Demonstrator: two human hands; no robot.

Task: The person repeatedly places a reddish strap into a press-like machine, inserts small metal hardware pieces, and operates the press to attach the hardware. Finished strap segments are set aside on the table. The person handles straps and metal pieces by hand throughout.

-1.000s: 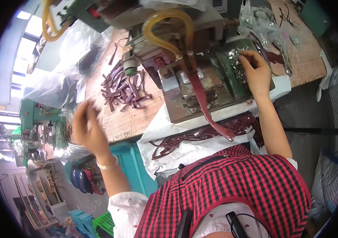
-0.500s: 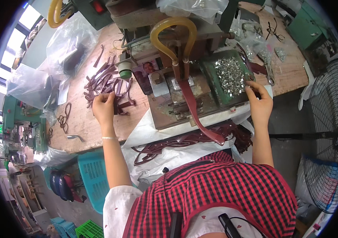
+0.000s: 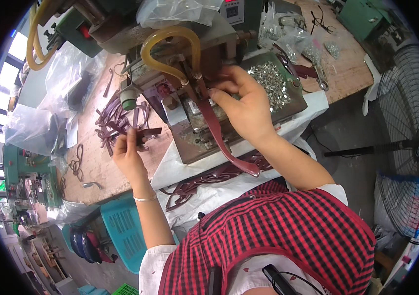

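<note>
A dark red eyeglass temple (image 3: pixel 214 125) hangs from the bench machine's clamp (image 3: pixel 197 88), its curved tip pointing toward me. At the clamp, right beside the temple's upper end, my right hand (image 3: pixel 249 105) has thumb and fingers brought together. Whatever sits between those fingertips is too small or hidden to name. My left hand (image 3: pixel 130 156) pinches another dark red temple (image 3: pixel 149 132) over a loose heap of temples (image 3: pixel 116 115) on the wooden table. To the right of the clamp, small shiny metal pieces (image 3: pixel 271 83) lie piled on a green tray (image 3: pixel 295 96).
More dark red temples (image 3: pixel 209 177) lie on white cloth before the machine. A yellow hose (image 3: pixel 170 34) loops above the clamp. Plastic bags (image 3: pixel 37 118) cover the left side. A teal basket (image 3: pixel 121 231) stands below, and a floor fan (image 3: pixel 406 142) at right.
My right hand has gone from the tray's right edge leftward to the clamp. My left hand has raised a temple at the heap. The view has shifted, moving the machine leftward in the picture.
</note>
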